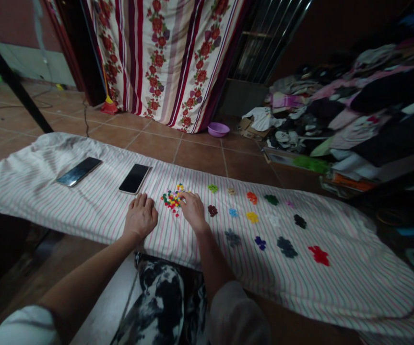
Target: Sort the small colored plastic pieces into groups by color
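A mixed pile of tiny coloured pieces [171,199], too small to name exactly, lies on the striped cloth [199,249]. At the pile's right edge, my right hand [193,211] has its thumb and fingertips drawn together; whatever they hold is hidden. My left hand [141,217] rests palm down on the cloth, left of the pile, fingers stretched out. Right of my right hand are small single-colour heaps, among them a brown heap [212,211], a light green heap [212,188], a yellow heap [252,217], a grey heap [232,238] and a red heap [319,255].
Two phones lie on the cloth to the left, a near phone [134,178] and a far phone [79,171]. Beyond the table are a floral curtain [178,62], a purple basin [218,129] and a red broom [109,106]. Clothes [336,105] are heaped at right.
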{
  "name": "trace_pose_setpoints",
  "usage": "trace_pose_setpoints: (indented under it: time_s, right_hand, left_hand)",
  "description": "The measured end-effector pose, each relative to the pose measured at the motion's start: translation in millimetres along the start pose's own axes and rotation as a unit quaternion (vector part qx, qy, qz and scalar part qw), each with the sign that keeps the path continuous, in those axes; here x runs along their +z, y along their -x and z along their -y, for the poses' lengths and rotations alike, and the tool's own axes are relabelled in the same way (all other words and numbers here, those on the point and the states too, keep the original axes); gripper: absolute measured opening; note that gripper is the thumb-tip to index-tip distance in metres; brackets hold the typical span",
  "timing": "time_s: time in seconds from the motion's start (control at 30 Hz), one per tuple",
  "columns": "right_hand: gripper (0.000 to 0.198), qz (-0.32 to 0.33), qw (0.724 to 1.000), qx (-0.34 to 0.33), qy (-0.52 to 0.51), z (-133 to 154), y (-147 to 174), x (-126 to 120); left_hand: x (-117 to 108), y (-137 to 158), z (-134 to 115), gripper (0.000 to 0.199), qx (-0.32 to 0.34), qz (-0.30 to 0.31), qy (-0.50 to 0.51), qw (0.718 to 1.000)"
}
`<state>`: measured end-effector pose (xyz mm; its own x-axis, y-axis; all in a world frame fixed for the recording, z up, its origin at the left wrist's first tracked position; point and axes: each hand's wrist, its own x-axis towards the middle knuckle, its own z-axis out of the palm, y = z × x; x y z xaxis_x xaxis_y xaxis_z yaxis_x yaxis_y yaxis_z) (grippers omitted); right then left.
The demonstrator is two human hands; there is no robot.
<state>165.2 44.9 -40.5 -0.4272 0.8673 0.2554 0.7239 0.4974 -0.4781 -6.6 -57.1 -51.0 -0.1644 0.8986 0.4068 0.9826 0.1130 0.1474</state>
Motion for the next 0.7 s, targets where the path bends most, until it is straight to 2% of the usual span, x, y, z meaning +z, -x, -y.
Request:
trace_pose_setpoints:
  time_s: [0.23,0.37,0.53,0.7]
  right_hand:
    - [0.021,-0.031,0.996,0.021,-0.082,1,-2,-4]
    - [0.021,-0.073,0.989,0.040,-0.123,-6,0,-14]
    - [0.021,-0.107,0.986,0.058,-0.112,-34,12,-39]
    - [0.023,-0.123,0.983,0.104,-0.086,-67,31,-63]
  left_hand:
    - [1,0,0,0.023,0.005,-0.015,-0.015,1.000]
    - [2,1,0,0.024,0.004,-0.011,-0.019,1.000]
    - [2,1,1,0.027,0.004,-0.007,-0.014,1.000]
    - [1,0,1,0.026,0.011,-0.012,-0.017,1.000]
